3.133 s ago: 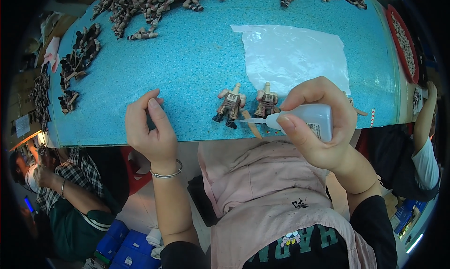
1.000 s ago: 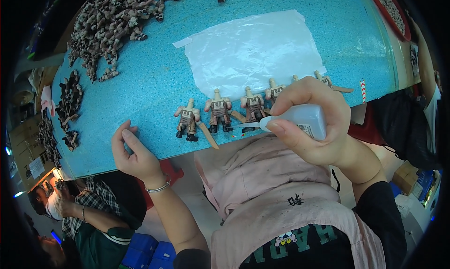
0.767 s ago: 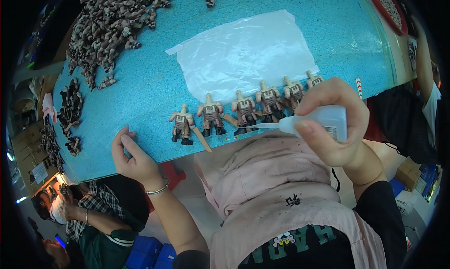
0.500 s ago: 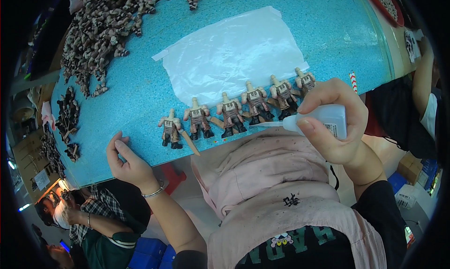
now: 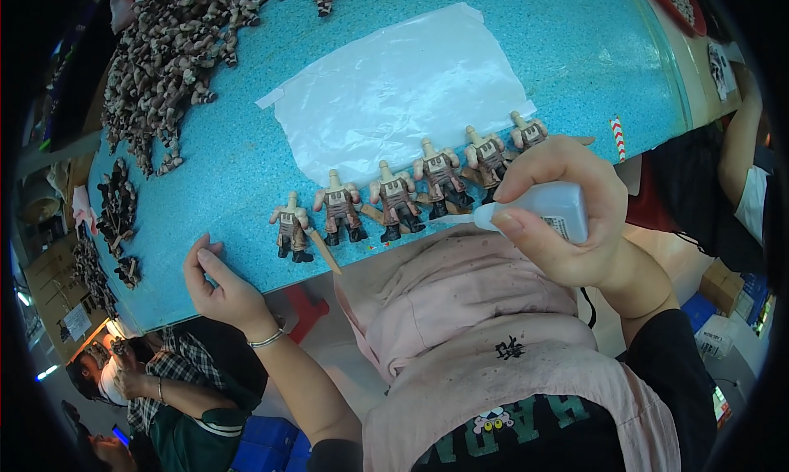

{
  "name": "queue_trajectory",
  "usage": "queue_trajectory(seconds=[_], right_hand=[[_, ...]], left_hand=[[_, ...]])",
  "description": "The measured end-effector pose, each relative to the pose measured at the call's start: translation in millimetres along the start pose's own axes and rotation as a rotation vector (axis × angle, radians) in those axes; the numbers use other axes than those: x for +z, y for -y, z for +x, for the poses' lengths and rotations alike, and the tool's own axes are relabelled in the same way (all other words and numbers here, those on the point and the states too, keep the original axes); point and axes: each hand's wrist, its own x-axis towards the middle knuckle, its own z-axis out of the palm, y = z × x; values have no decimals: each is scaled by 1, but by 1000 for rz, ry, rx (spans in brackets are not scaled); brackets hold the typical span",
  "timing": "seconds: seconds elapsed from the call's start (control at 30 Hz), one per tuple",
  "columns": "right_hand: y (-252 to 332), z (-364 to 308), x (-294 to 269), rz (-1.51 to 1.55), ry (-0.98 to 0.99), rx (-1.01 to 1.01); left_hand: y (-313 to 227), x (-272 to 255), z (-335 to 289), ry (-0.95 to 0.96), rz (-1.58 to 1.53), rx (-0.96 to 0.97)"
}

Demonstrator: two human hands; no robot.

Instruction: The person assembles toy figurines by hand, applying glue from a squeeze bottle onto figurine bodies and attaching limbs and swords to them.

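Note:
My right hand (image 5: 567, 213) is closed round a translucent white squeeze bottle (image 5: 552, 209), holding it on its side. The bottle's thin nozzle (image 5: 452, 219) points left, its tip close to the boots of the third toy figure (image 5: 394, 197) from the left. Several such figures lie in a slanting row along the near table edge, with brown clothing, dark boots and pale pegs where heads would be. Flat brown pieces, such as the long one (image 5: 325, 252) by the leftmost figure (image 5: 290, 228), lie among them. My left hand (image 5: 223, 284) rests at the table edge, loosely curled and holding nothing.
Behind the row a white plastic sheet (image 5: 394, 85) lies on the blue table (image 5: 222, 155). A large heap of figure parts (image 5: 160, 69) covers the far left, with smaller dark piles (image 5: 117, 205) nearer. A red tray (image 5: 682, 3) stands far right. Other people sit at both sides.
The bottle in my right hand has shifted left, its nozzle tip moving toward the third figure's boots. The view has shifted slightly; my left hand stays at the table edge.

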Motion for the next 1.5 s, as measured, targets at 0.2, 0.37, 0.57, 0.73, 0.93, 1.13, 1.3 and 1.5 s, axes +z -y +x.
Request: queue_trajectory(seconds=[0.2,0.37,0.57,0.73,0.93,1.13,1.3,1.5], right_hand=[[-2,1,1,-24,-18,-35],[3,-2,0,-6,21,36],[-1,0,1,-27,8,-16],[-2,0,-1,-59,2,-34],[-2,-1,0,-42,-3,-25],[0,-2,-7,-31,-19,-41],[5,-9,-21,37,-95,-3],[0,-17,-34,-47,-128,-3]], left_hand=[[0,0,0,6,-5,-2],[1,0,0,3,-18,-3],[0,-1,0,5,-7,-21],[-2,0,0,6,-8,-28],[1,0,0,3,-19,-24],[-1,0,-1,4,-14,-26],[1,0,-1,10,-20,-32],[2,-2,-1,17,-13,-37]])
